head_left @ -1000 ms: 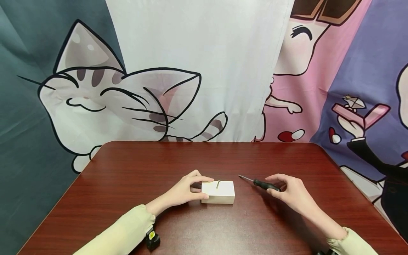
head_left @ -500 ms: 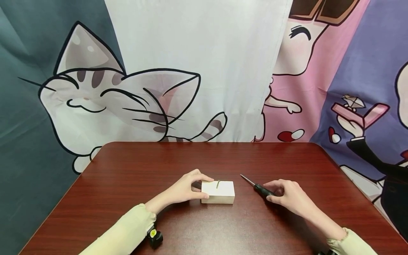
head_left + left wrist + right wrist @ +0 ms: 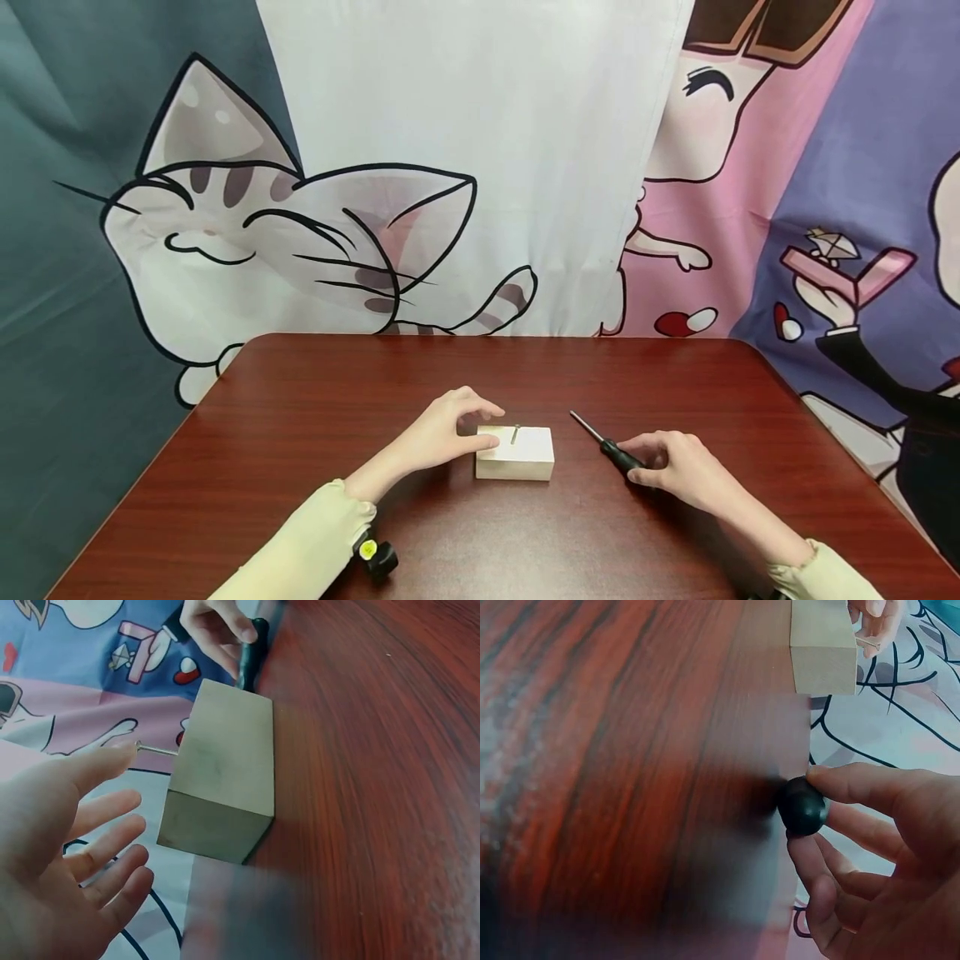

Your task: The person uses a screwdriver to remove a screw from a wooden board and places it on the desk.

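A pale wooden block (image 3: pixel 514 465) sits on the table, with a thin metal screw (image 3: pixel 515 433) standing in its top face. My left hand (image 3: pixel 442 429) hovers at the block's left end, fingers spread and apart from the wood. In the left wrist view the thumb tip overlaps the head of the screw (image 3: pixel 156 750). To the right, my right hand (image 3: pixel 678 468) pinches the black handle of a screwdriver (image 3: pixel 618 456) between thumb and fingers. Its metal shaft points away and to the left. The right wrist view shows the rounded handle end (image 3: pixel 804 808) between the fingertips.
The reddish-brown wooden table (image 3: pixel 360 367) reaches back to a cartoon-printed cloth (image 3: pixel 480 100). A small black device (image 3: pixel 381 560) is strapped at the left sleeve (image 3: pixel 300 542).
My left hand has let go of the block and lifted slightly, its thumb now over the top. My right hand has closed on the screwdriver handle, whose shaft has swung a little clockwise.
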`<state>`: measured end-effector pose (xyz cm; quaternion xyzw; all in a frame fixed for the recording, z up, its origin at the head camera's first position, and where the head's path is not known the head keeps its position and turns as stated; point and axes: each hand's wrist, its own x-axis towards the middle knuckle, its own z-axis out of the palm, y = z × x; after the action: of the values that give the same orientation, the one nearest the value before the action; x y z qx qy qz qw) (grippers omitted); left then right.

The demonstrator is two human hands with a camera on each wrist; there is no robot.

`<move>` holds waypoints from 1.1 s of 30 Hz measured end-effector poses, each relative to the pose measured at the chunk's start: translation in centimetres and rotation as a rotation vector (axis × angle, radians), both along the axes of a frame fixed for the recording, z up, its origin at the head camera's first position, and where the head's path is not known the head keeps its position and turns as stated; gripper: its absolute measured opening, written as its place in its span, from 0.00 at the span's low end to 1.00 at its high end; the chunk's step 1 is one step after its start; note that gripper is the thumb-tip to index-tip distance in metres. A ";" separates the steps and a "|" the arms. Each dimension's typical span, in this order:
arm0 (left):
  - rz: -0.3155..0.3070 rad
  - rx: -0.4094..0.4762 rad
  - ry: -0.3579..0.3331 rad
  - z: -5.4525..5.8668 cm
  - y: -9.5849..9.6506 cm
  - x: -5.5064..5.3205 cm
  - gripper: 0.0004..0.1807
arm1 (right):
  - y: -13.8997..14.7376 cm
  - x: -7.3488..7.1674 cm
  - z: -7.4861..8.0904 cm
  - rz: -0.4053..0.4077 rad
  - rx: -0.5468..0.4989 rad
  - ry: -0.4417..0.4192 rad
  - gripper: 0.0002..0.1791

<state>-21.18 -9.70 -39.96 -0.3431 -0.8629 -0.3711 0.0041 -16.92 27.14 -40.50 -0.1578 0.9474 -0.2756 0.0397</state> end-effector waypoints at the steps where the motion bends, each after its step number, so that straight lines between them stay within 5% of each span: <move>1: 0.008 0.006 -0.004 0.1 0.1 0.0 0.18 | 0.0 0.0 0.0 0.005 -0.003 -0.004 0.19; 11: 0.009 0.090 0.008 0.2 1.9 -0.1 0.11 | 0.0 -0.1 -0.2 0.013 -0.008 0.017 0.18; 23: 0.184 0.106 0.003 -0.7 4.2 0.4 0.05 | -0.2 0.0 -0.5 0.018 -0.034 0.029 0.18; 33: 0.130 0.138 -0.008 -0.9 4.0 0.1 0.03 | -0.2 0.0 -0.5 0.022 -0.036 0.025 0.19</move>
<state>-21.04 -5.67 -40.85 -0.2837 -0.8556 -0.4302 0.0484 -16.90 26.90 -40.99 -0.1723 0.9409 -0.2903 0.0278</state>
